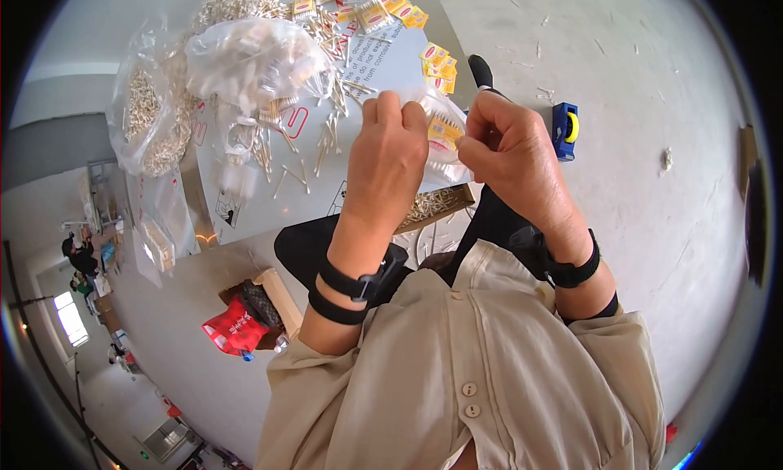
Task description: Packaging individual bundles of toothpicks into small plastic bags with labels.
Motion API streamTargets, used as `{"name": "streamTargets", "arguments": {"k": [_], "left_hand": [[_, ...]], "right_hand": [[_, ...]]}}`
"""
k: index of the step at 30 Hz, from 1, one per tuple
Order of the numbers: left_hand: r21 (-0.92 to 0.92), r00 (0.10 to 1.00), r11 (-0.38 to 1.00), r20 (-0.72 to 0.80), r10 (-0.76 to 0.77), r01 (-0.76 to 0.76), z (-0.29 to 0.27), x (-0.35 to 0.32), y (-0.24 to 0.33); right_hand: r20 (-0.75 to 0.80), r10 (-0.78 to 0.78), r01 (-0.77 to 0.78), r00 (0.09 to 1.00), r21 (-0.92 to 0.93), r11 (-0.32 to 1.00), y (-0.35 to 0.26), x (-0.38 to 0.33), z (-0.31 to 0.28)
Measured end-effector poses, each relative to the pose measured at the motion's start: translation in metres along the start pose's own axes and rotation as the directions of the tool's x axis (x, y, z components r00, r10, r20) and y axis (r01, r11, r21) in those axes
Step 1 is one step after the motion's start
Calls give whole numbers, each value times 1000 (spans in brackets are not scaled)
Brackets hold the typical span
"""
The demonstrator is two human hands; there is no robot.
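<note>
Between my hands is a clear plastic bag (447, 170) with a yellow printed card (443, 134) and cotton swabs showing through it. My left hand (387, 144) is closed at the bag's left edge, its fingertips turned away from view. My right hand (512, 148) pinches the bag's right side between thumb and forefinger. Loose cotton swabs (328, 137) lie scattered on the table (265, 205) left of my left hand. Just beyond the bag, several yellow cards (440, 66) rest at the table's edge.
Big clear bags of cotton swabs (155, 115) crowd the table's left side. Packed swab bundles (373, 15) lie at the far end. Below my hands sits a box of swabs (436, 206). A blue tape dispenser (564, 132) stands on the floor at right; an open carton (280, 303) is at lower left.
</note>
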State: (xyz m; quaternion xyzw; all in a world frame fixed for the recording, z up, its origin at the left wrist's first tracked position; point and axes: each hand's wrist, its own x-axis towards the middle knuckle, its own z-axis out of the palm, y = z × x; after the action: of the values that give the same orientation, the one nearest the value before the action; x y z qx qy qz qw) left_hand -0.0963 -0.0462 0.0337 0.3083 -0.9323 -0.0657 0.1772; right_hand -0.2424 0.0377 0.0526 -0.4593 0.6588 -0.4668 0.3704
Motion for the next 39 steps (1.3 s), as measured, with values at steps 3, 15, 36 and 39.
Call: {"name": "streamTargets", "arguments": {"k": [3, 15, 36, 39], "left_hand": [[-29, 993, 998, 108, 53, -50, 2, -4, -3], [106, 905, 901, -17, 425, -421, -3, -30, 7], [-221, 991, 971, 69, 114, -97, 5, -54, -13], [-137, 991, 988, 109, 82, -67, -2, -51, -23]], "right_hand": [[29, 4, -4, 1000, -9, 1000, 4, -2, -2], [-137, -158, 119, 978, -255, 960, -4, -1, -10], [702, -309, 761, 642, -632, 146, 20, 58, 19], [662, -393, 757, 638, -635, 158, 23, 57, 12]]}}
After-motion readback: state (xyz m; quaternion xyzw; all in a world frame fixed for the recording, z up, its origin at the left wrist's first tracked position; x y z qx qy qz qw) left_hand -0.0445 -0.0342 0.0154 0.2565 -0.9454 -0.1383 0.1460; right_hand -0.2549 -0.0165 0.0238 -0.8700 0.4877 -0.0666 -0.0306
